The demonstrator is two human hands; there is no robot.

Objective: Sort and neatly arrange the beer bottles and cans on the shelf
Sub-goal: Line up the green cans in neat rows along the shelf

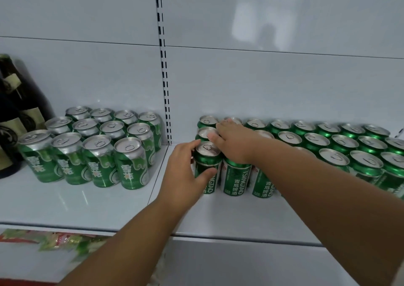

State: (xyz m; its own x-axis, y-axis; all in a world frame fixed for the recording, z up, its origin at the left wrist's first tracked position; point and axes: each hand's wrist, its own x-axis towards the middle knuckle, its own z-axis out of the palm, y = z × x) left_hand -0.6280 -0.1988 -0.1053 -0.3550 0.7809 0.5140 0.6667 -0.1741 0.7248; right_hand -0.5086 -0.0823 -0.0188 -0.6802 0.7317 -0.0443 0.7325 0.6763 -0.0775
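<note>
Head view, left hand: the left hand [185, 172] at centre frame grips the front-left Tsingtao can [206, 167], thumb curled across its front, fingers wrapped round its far left side.
Head view, right hand: the right hand [235, 141] lies palm-down across the can tops just behind and to the right, fingers spread and fairly straight, holding nothing, thumb tip touching the lid of the second can back [206, 132].
Head view, task items: the Tsingtao block [328, 145] fills the right half of the shelf [218, 215]; the Snow can block [91, 145], 4 wide, stands left of the slotted upright [165, 88]; dark bottles [13, 115] occupy the far left edge.
Risk 1: judged, shifting the gripped can sideways could knock its touching neighbours out of line.
Risk 2: judged, downward pressure from the right hand could tilt a can where the rows are uneven.
Risk 3: judged, the gripped can stands nearest the shelf front; a slip could send it off the edge.
</note>
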